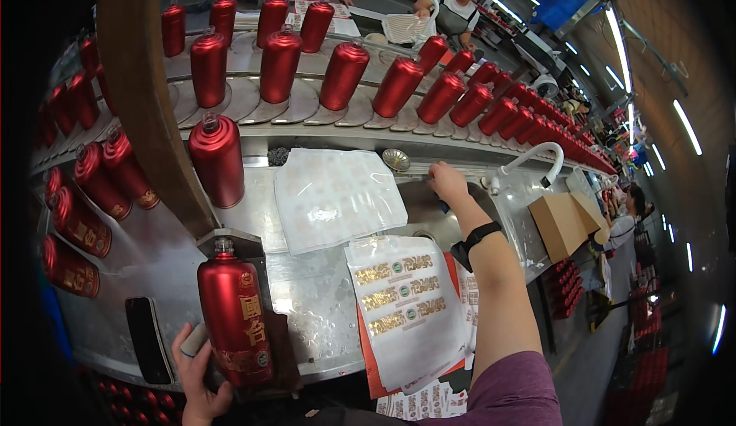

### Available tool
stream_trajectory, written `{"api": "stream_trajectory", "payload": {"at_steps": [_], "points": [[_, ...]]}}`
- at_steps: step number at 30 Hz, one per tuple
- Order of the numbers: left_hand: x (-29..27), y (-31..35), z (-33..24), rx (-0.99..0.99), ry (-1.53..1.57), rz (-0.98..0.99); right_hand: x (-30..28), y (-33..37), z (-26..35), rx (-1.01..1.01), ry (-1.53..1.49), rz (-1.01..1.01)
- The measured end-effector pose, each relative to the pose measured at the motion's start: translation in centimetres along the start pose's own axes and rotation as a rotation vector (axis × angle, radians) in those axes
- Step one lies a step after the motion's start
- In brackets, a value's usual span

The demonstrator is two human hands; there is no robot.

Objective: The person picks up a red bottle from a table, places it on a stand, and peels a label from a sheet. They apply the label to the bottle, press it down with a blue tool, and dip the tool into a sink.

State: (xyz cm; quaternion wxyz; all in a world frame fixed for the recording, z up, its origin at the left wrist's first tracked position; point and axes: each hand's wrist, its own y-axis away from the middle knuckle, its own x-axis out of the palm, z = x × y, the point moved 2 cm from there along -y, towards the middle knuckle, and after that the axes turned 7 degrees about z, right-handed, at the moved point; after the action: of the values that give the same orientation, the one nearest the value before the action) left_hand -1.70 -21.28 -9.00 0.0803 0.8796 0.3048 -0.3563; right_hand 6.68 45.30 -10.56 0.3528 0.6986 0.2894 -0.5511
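Note:
A glossy red bottle [234, 326] with gold lettering lies tilted in front of me, its neck pointing away, on a dark rest. My left hand [201, 380] is at its lower left side, thumb and fingers apart, with a tan cover on one finger. My right hand [448, 183] reaches out over the far side of the sink basin [418, 215]. Its fingers are curled together, and what they hold, if anything, is hidden. By my right forearm lies a sheet of gold decals [406, 303] on red backing. A stack of pale, wet-looking sheets [337, 196] lies beyond it.
A plain red bottle [217, 161] stands by the brown post [146, 104]. Lettered bottles [80, 223] stand at left, near a phone [149, 342]. A conveyor [307, 111] carries red bottles across the back. A white faucet [529, 164] and cardboard box [563, 226] are at right. Other people work beyond.

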Motion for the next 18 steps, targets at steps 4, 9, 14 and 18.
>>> {"api": "stream_trajectory", "payload": {"at_steps": [4, 9, 14, 18], "points": [[0.0, 0.0, -0.4, 0.009, 0.006, 0.002, 0.4, 0.1, -0.1, 0.031, 0.101, -0.016], [0.3, 0.1, -1.2, 0.03, 0.008, -0.017, 0.3, 0.0, -1.4, -0.069, 0.162, -0.057], [0.3, 0.2, -2.0, 0.029, -0.02, -0.01, -3.2, -0.4, -2.6, 0.014, -0.118, -0.246], [0.2, 0.3, -2.6, 0.037, -0.022, -0.021, -5.3, -1.9, -4.3, 0.222, -0.384, -0.276]]}}
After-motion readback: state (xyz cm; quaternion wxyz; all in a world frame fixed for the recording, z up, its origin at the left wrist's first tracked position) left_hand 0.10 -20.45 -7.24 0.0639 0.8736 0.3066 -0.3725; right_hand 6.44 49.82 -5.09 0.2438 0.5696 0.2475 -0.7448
